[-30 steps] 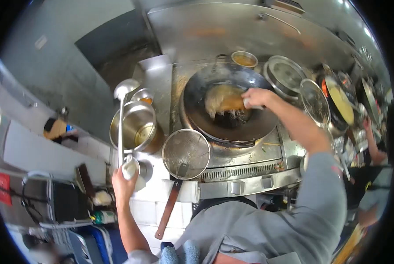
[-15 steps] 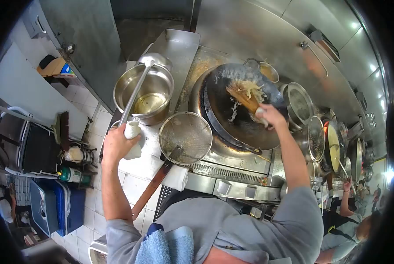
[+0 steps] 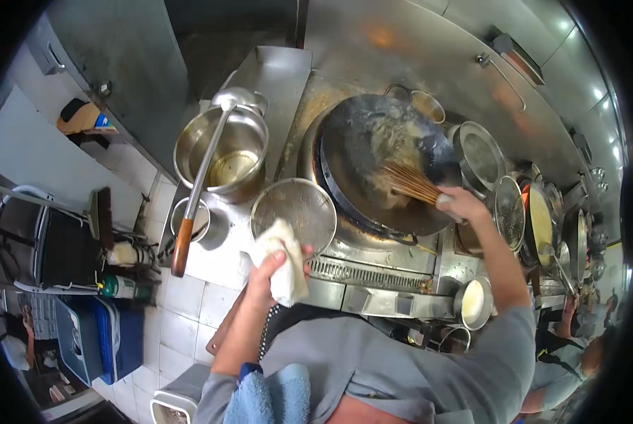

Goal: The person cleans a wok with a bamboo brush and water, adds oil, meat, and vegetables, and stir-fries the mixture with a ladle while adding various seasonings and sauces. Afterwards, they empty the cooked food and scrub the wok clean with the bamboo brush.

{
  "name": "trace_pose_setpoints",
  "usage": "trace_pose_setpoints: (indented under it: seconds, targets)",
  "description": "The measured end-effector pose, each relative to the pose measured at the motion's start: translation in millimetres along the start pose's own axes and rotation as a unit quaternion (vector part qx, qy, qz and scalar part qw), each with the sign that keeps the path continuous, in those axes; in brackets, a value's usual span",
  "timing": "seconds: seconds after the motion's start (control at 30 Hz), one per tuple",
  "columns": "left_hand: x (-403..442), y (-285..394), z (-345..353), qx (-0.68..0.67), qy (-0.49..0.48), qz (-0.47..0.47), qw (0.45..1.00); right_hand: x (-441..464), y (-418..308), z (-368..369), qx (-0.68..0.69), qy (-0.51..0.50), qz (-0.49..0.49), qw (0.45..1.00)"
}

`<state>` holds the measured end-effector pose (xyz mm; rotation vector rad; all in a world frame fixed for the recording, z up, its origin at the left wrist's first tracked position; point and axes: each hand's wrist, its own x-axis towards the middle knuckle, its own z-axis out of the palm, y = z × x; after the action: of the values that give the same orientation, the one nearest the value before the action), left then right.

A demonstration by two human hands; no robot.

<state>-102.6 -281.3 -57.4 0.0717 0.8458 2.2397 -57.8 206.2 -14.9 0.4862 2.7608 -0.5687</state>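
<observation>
My right hand [image 3: 461,205] grips the end of a bamboo brush [image 3: 412,182], its bristles down in the dark wok [image 3: 355,166], where cloudy liquid swirls. The wok is tilted on its burner. A folded white cloth [image 3: 282,261] is held in my left hand [image 3: 263,279], in front of the round strainer [image 3: 295,205], whose handle is partly hidden. A ladle [image 3: 202,169] with a wooden grip rests across the steel pot [image 3: 182,155], which holds some yellowish liquid.
A small cup [image 3: 191,220] stands below the pot. Behind the wok is a small bowl [image 3: 427,106]; to its right are a lidded pot [image 3: 480,157], another strainer [image 3: 509,212] and more pans. A pan with pale contents [image 3: 472,304] sits by my right forearm. People are at the far right.
My left hand has let go of the ladle, now lying on the pot, and moved right with the white cloth. My right hand has moved the brush lower and to the right in the wok.
</observation>
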Motion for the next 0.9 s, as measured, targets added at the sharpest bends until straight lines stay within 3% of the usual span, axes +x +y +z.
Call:
trace_pose_setpoints:
  seconds: [0.07, 0.1, 0.13, 0.17, 0.2, 0.27, 0.33, 0.37, 0.4, 0.47, 0.53, 0.67, 0.73, 0.8, 0.87, 0.9]
  targets:
    - [2, -23, 2, -0.067, 0.045, -0.082, 0.993, 9, 12, -32, -0.012, -0.066, 0.018, 0.998]
    - [8, -35, 5, -0.076, 0.032, -0.131, 0.988, 19, -8, -28, -0.078, 0.091, 0.038, 0.992]
    - [19, -47, 10, -0.086, 0.015, -0.177, 0.98, 47, -6, -17, 0.065, 0.087, 0.073, 0.991]
    - [26, -58, 18, -0.073, 0.02, -0.217, 0.973, 90, 30, 29, 0.047, 0.152, 0.084, 0.984]
    - [31, -69, 24, -0.064, 0.018, -0.237, 0.969, 45, -52, 27, 0.093, 0.12, 0.146, 0.978]
    - [31, -72, 41, -0.07, 0.013, -0.262, 0.963, 37, -15, 50, 0.058, 0.073, 0.057, 0.994]
    - [31, -71, 54, -0.071, 0.005, -0.274, 0.959, 28, 15, 23, 0.053, 0.031, 0.029, 0.998]
    - [39, -75, 60, -0.064, -0.014, -0.283, 0.957, 34, 5, 3, 0.103, 0.029, -0.045, 0.993]
    - [43, -82, 65, -0.059, -0.027, -0.301, 0.951, 49, -6, 5, 0.083, 0.101, -0.012, 0.991]
    - [68, -94, 85, -0.023, -0.038, -0.316, 0.948, 59, -56, 18, 0.363, 0.022, 0.155, 0.919]
    - [90, -108, 107, 0.032, 0.008, -0.287, 0.957, 76, -49, 71, 0.192, 0.11, 0.006, 0.975]
    - [121, -130, 111, 0.106, 0.057, -0.333, 0.935, -46, -61, 15, 0.105, -0.116, -0.047, 0.987]
    - [119, -130, 120, 0.13, 0.082, -0.335, 0.929, -81, -29, -30, -0.056, -0.139, -0.066, 0.986]
    - [123, -133, 118, 0.098, 0.094, -0.351, 0.926, -84, 3, -73, -0.204, -0.14, 0.001, 0.969]
    - [121, -129, 140, 0.036, 0.142, -0.33, 0.933, -40, 44, -74, -0.232, -0.016, 0.101, 0.967]
    - [128, -138, 136, 0.029, 0.133, -0.317, 0.938, -16, 34, -69, -0.194, 0.038, 0.082, 0.977]
